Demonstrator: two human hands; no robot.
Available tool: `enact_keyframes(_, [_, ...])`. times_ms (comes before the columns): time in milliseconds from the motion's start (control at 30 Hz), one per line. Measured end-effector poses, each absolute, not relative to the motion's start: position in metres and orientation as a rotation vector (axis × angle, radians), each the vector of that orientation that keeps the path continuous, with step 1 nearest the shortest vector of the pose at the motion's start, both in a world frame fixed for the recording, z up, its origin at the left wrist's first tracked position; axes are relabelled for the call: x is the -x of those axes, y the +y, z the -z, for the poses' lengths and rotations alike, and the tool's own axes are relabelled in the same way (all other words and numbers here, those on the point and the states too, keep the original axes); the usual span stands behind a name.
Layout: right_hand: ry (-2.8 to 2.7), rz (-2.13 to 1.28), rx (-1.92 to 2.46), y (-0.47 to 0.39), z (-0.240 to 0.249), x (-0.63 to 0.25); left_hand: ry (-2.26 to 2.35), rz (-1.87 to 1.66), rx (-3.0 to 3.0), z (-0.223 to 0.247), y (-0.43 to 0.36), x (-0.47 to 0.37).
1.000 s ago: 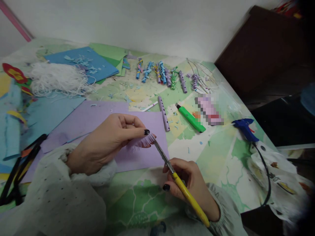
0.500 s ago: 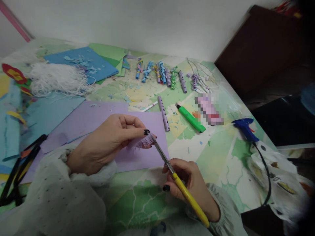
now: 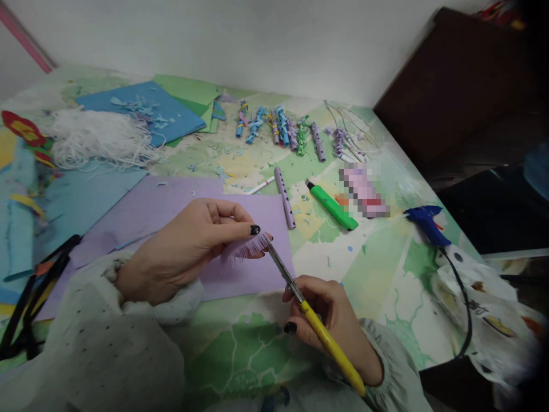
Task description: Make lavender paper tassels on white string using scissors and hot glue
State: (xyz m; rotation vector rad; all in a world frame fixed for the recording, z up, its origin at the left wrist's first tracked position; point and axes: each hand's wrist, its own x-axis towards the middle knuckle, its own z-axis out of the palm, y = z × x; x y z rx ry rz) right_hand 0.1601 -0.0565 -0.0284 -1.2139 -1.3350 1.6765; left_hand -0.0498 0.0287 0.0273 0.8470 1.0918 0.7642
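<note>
My left hand pinches a small strip of purple paper between thumb and fingers; its lower edge is cut into a fine fringe. In my right hand is a pair of scissors with yellow handles. The blade tips touch the right end of the fringed strip, close to my left fingertips, and the blades look nearly closed. Beneath the strip lies a large purple sheet on the table. Just beyond it rests a purple paper tube with dark spots.
A green utility knife and a blue glue gun lie to the right, near a plastic bag. Several decorated paper tubes line the back. White string and blue sheets sit at the left.
Both hands stay almost in place, the scissors still at the end of the fringed purple strip. The view has shifted only very slightly.
</note>
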Motion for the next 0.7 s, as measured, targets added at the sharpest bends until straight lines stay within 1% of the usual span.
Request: enact_keyframes(700, [-1.347,-1.625,1.266,-0.0568,0.0311,-0.1588,1.129,-0.756,-0.881,-0.0281,0.0288,0.0485])
